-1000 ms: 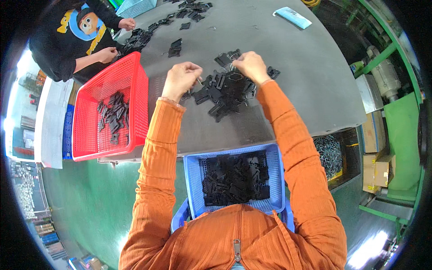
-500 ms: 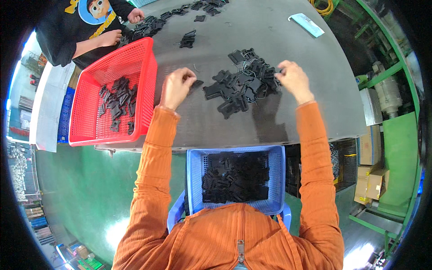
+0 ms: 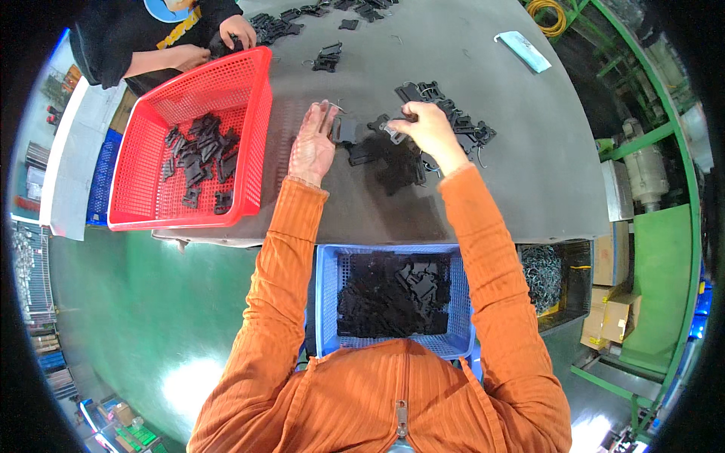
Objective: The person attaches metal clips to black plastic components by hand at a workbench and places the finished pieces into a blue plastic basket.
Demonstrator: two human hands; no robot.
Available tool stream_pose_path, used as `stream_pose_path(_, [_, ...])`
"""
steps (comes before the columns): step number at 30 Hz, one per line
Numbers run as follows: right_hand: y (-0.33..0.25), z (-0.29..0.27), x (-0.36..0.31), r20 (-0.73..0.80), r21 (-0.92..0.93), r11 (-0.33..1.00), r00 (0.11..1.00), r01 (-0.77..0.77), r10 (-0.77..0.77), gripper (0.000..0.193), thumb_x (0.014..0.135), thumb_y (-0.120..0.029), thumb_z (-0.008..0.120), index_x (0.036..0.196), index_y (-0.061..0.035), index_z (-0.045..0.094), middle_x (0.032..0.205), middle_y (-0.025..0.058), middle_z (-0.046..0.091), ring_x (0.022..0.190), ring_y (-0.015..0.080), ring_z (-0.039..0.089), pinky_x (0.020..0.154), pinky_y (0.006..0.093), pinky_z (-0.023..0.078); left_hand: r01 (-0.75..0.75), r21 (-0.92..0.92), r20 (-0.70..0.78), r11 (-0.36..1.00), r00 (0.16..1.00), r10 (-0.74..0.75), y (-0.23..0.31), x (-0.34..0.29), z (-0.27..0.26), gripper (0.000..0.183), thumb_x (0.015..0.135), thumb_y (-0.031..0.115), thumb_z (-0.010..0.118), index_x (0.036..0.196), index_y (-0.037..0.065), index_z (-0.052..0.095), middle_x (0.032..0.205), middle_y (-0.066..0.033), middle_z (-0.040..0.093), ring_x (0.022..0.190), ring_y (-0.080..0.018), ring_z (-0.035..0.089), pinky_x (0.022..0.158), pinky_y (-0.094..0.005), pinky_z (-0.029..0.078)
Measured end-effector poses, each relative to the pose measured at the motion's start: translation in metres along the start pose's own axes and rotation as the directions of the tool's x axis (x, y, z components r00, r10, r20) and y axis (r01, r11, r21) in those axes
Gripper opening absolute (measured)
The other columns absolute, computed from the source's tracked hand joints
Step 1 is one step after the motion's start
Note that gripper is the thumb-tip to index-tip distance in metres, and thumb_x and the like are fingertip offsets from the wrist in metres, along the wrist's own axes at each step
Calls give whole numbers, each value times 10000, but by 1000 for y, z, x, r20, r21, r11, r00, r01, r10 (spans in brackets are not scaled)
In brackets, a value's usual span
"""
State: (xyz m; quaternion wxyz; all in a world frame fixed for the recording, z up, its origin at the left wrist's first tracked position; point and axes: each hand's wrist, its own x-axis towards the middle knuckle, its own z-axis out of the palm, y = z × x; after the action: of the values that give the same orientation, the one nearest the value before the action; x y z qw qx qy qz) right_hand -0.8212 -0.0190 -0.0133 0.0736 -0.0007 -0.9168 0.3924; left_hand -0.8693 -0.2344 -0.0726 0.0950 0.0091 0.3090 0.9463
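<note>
Over the grey table (image 3: 294, 226), my left hand (image 3: 312, 149) is held with its fingers stretched out and the palm partly turned up. Beside its fingers is a flat black plastic piece (image 3: 346, 130), and a thin bent wire (image 3: 337, 106) shows at the fingertips. My right hand (image 3: 432, 132) is closed in a pinch on a small part with a shiny metal wire (image 3: 394, 134). Under and behind that hand lies a pile of black plastic pieces (image 3: 470, 132), some with metal wire hooks. Part of the pile is hidden by the hand.
Left stands a red basket (image 3: 253, 162) of black pieces; below the table edge, a blue basket (image 3: 326, 298) holds more. A crate of metal wire parts (image 3: 541, 279) sits right. A co-worker's hand (image 3: 238, 32) is at far left. A light-blue packet (image 3: 522, 51) lies far right.
My right hand has moved left across the pile; my left hand has opened and turned its palm up. The near part of the pile looks smaller, and loose pieces now top the blue basket's contents.
</note>
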Motion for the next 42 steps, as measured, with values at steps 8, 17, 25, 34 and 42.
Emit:
stream_pose_path(8, [-13, -31, -75, 273, -207, 968, 942, -139, 193, 480, 633, -217, 787, 1022, -29, 578, 912, 150, 642, 892, 315, 615, 761, 401, 471, -485, 845, 516, -225, 849, 111, -10, -80, 60, 238, 712, 192, 720, 900, 74, 634, 1042, -96, 552, 1025, -293, 489, 896, -392, 380])
stream_pose_path(17, [-4, -39, -107, 332, -46, 999, 943, -4, 19, 393, 614, -197, 772, 896, 2, 584, 816, 142, 617, 778, 285, 598, 702, 365, 467, -204, 934, 334, 292, 788, -518, 21, -128, 67, 180, 758, 123, 696, 826, -6, 589, 682, -54, 608, 635, -94, 565, 582, -260, 452])
stream_pose_path(25, [-23, -17, -72, 286, -76, 997, 958, -16, 37, 431, 689, -309, 728, 980, -12, 613, 849, 126, 636, 813, 253, 618, 732, 353, 482, -373, 918, 384, -136, 920, 72, 27, -53, 40, 305, 762, 258, 682, 960, 31, 632, 981, -147, 598, 939, -274, 574, 813, -364, 454])
stream_pose_path(34, [-10, -3, 16, 80, -257, 952, 979, -164, 190, 327, 684, -369, 741, 815, -73, 695, 821, 139, 671, 811, 292, 645, 717, 389, 494, -154, 908, 122, -390, 987, -105, 19, 20, 30, 458, 687, 323, 761, 1034, 73, 600, 1092, -137, 509, 1091, -320, 460, 909, -400, 416])
stream_pose_path(42, [-40, 10, 31, 327, -556, 813, 855, -171, 403, 637, 627, -434, 803, 1063, -3, 629, 1160, 186, 589, 1088, 332, 562, 877, 404, 471, -198, 897, 166, -396, 979, -116, 29, 11, 29, 410, 679, 295, 768, 974, 59, 606, 1047, -137, 548, 1063, -303, 489, 894, -391, 416])
